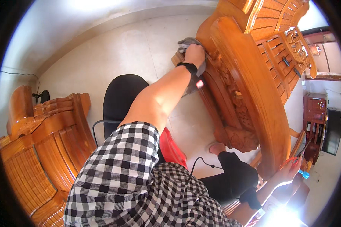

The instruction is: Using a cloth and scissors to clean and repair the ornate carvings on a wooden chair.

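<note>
Head view, and I've got the left hand [195, 55] clutching a bunched grey cloth [188, 41] down by the base of the carved wooden seat [250, 83]! Right hand [289, 171] sits near its broad armrest [267, 125]; its grip I can't tell.

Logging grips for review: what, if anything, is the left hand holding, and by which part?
The left hand holds a gray cloth by its bunched middle.
</note>
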### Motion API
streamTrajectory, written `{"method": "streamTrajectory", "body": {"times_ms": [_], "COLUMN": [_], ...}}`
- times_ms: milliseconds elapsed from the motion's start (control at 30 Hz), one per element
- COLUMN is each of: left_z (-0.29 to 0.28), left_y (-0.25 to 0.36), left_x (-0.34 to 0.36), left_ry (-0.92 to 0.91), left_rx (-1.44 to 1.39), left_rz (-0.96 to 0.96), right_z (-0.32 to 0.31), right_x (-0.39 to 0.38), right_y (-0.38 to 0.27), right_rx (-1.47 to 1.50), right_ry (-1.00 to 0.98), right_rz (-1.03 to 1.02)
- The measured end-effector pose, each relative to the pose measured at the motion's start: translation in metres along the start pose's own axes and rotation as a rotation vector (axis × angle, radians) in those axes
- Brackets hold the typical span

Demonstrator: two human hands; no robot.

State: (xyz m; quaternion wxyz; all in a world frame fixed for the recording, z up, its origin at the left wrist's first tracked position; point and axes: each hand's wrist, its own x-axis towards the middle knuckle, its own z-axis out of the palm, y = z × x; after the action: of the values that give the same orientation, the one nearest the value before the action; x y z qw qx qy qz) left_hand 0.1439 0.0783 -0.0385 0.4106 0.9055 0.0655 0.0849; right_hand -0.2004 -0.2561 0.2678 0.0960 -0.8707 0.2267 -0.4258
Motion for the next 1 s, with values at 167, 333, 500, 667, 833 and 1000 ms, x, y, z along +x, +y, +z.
{"method": "streamTrajectory", "body": {"times_ms": [167,333,500,667,833,1000], "left_z": [-0.007,-0.012,-0.014,-0.021,-0.013,0.007], "left_y": [0.072,0.083,0.073,0.062,-0.009,-0.029], "left_x": [-0.047,-0.069,-0.075,-0.045,0.023,0.016], "left_ry": [-0.013,-0.123,-0.014,0.038,-0.251,-0.111], "left_rx": [-0.122,-0.122,-0.137,-0.173,0.281,0.345], "left_rz": [-0.167,-0.171,-0.165,-0.277,0.295,0.304], "right_z": [0.003,0.007,0.004,-0.006,-0.01,0.005], "right_x": [0.005,0.011,0.008,0.007,0.001,0.004], "right_y": [0.012,0.037,0.033,0.027,0.017,0.014], "right_rx": [0.224,0.24,0.273,0.141,0.124,0.246], "right_ry": [-0.073,-0.124,-0.159,-0.156,-0.164,-0.178], "right_rz": [0.2,0.186,0.189,0.073,0.132,0.103]}}
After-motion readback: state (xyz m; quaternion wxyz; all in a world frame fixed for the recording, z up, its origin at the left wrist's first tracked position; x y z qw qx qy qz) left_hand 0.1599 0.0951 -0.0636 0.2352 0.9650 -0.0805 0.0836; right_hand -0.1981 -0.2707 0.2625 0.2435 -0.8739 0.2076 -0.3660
